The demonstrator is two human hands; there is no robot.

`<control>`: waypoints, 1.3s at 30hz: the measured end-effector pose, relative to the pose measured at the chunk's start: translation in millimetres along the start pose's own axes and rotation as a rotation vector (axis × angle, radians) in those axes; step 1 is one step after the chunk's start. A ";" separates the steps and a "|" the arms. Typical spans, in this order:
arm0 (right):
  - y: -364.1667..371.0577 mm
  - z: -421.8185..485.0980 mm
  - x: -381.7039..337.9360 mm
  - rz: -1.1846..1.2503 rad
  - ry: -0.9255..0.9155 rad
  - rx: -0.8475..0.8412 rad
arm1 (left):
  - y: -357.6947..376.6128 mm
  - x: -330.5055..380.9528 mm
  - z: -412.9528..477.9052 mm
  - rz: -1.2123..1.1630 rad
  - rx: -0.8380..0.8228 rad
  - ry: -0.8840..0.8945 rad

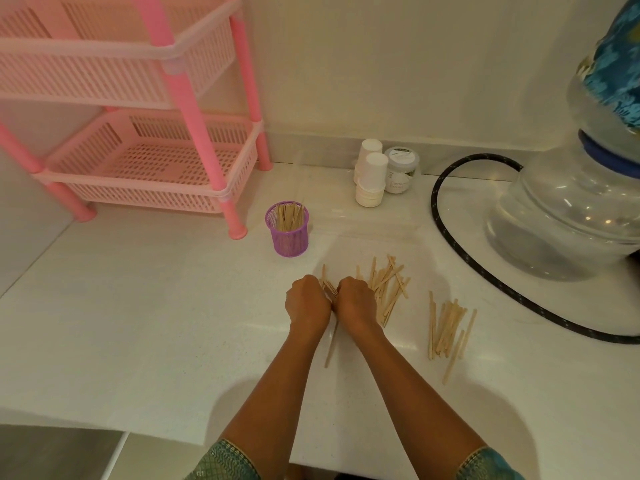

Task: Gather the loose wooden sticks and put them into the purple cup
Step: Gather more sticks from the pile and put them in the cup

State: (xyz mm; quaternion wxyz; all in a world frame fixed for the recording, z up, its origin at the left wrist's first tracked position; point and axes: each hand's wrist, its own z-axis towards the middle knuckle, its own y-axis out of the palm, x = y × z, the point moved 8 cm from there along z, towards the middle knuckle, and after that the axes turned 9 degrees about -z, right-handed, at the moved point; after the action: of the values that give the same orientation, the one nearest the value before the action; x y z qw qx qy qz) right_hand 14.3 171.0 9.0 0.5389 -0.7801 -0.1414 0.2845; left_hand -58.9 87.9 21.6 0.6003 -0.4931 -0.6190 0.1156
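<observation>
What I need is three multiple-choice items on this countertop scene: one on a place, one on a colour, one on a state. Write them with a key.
1. Where does the purple cup stand?
A. On the counter, by the front foot of the rack.
B. In the lower basket.
C. Held in the air.

2. What colour is the rack?
A. Green.
B. Black.
C. Pink.

3. How are the left hand and the right hand?
A. Flat and open on the counter.
B. Curled side by side on a bundle of sticks.
C. Lifting the cup.

Key: 1 A, the cup sits on the white counter just right of that foot; 2 C, posts and baskets are all pink; 3 B, stick ends poke out between the two fists.
</observation>
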 end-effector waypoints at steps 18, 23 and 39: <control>-21.4 2.1 25.9 0.430 0.056 0.011 | 0.3 -45.8 11.3 -0.426 -0.089 -0.161; -21.7 2.2 23.6 0.519 0.052 -0.018 | 3.0 -50.3 16.1 -0.641 -0.125 -0.173; -42.7 6.6 3.2 0.850 -0.022 0.075 | -36.1 -14.5 20.1 -0.843 -0.038 0.106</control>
State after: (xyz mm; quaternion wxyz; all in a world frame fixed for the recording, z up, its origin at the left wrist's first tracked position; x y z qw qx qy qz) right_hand 16.6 193.9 45.7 0.4001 -0.7458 0.1975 0.4947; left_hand -96.2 68.4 33.9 0.6167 -0.2131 -0.7368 -0.1768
